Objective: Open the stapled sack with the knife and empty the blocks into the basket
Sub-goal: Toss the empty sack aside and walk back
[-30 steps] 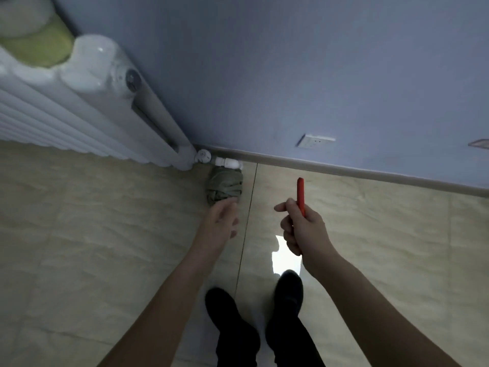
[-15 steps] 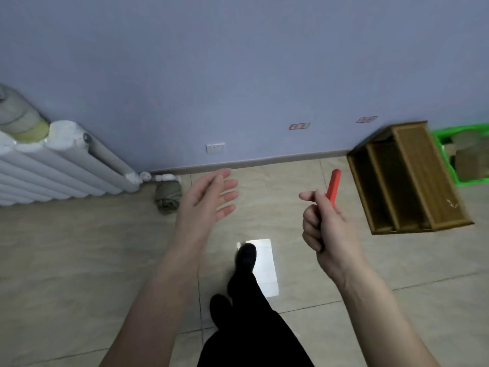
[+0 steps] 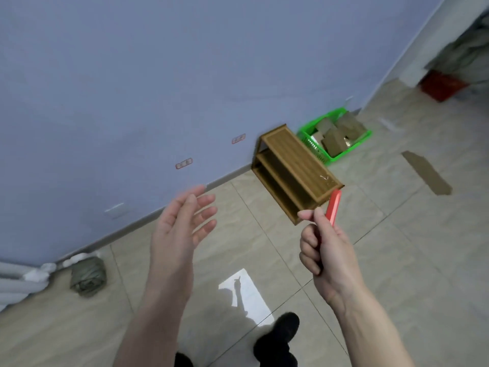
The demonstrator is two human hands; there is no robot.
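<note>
My right hand [image 3: 324, 250] grips the red knife [image 3: 333, 206]; my left hand [image 3: 182, 223] hangs open-fingered. The green basket [image 3: 336, 157] by the wall already holds blocks [image 3: 334, 139]; I can't see any stapled sack.

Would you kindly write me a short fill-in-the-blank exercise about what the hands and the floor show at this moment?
1. The right hand grips a slim ____ knife.
2. The left hand is open and holds ____.
3. The brown blocks lie in a ____ basket.
4. The basket sits on the floor beside a wooden ____.

Missing words: red; nothing; green; shelf
</note>
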